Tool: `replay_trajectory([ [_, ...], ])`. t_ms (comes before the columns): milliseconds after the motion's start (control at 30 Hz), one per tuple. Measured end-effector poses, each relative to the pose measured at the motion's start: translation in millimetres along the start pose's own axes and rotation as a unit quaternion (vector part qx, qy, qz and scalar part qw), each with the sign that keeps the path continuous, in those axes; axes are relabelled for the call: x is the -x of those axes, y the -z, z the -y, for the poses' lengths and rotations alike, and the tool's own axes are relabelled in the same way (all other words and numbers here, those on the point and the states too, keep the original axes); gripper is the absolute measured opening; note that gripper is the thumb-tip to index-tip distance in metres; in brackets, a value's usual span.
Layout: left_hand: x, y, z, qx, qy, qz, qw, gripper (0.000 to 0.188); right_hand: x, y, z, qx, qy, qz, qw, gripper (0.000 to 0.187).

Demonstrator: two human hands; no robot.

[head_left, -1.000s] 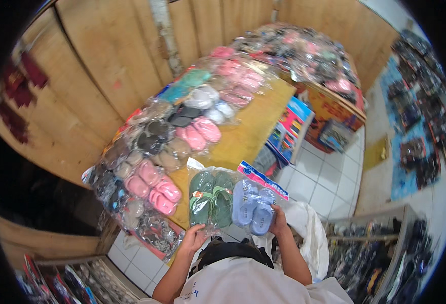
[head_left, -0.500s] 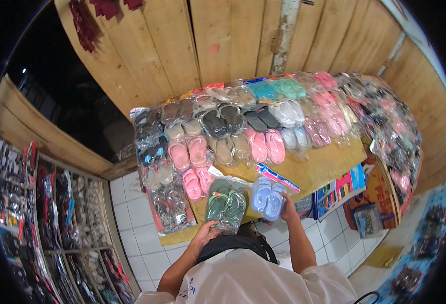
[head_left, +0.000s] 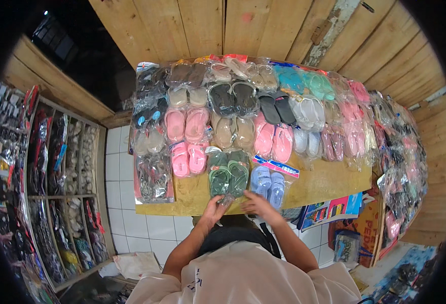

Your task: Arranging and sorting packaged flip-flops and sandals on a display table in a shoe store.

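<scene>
A bagged pair of dark green sandals (head_left: 229,175) lies at the table's near edge, straps facing up. My left hand (head_left: 215,209) is closed on the near edge of its clear plastic bag. Just to the right, my right hand (head_left: 257,204) holds nothing, with its fingers stretched toward the bag's lower right corner. A pair of light blue slides (head_left: 268,183) in plastic rests beyond and to the right of that hand, apart from it. Left of the green pair sit pink sandals (head_left: 189,159), also bagged.
Rows of bagged footwear cover the far part of the yellow-topped table (head_left: 329,177). A heap of wrapped pairs (head_left: 405,152) stands at the right. To the left is a shelf rack (head_left: 63,197) full of goods. Wooden plank walls (head_left: 263,30) rise behind the table.
My right hand has let go of the blue slides, which now lie on the table, and moved left. The green sandals have moved forward onto the table in my left hand. The view has shifted.
</scene>
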State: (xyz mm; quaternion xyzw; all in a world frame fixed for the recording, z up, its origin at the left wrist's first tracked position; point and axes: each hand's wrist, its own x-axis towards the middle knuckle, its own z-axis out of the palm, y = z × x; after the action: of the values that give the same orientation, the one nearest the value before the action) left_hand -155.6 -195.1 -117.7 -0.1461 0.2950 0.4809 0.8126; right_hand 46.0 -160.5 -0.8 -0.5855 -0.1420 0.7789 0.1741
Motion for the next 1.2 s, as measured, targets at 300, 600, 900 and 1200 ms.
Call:
replay_trajectory([
  [300,5,-38,7,-0.285,-0.014,-0.107,0.952,0.059,-73,-21,1,-0.241,-0.024,0.015,0.97,0.046],
  [600,-28,-129,-37,-0.706,-0.397,-0.194,0.553,0.064,-97,29,-24,-0.295,0.076,0.033,0.952,0.058],
  [900,-178,-142,-116,-0.589,-0.176,-0.265,0.742,0.07,-77,-12,-10,-0.268,0.059,0.066,0.959,0.044],
  [1200,-171,-162,-109,-0.42,-0.223,-0.244,0.845,0.042,-103,-6,-13,-0.276,0.059,0.005,0.959,0.041],
])
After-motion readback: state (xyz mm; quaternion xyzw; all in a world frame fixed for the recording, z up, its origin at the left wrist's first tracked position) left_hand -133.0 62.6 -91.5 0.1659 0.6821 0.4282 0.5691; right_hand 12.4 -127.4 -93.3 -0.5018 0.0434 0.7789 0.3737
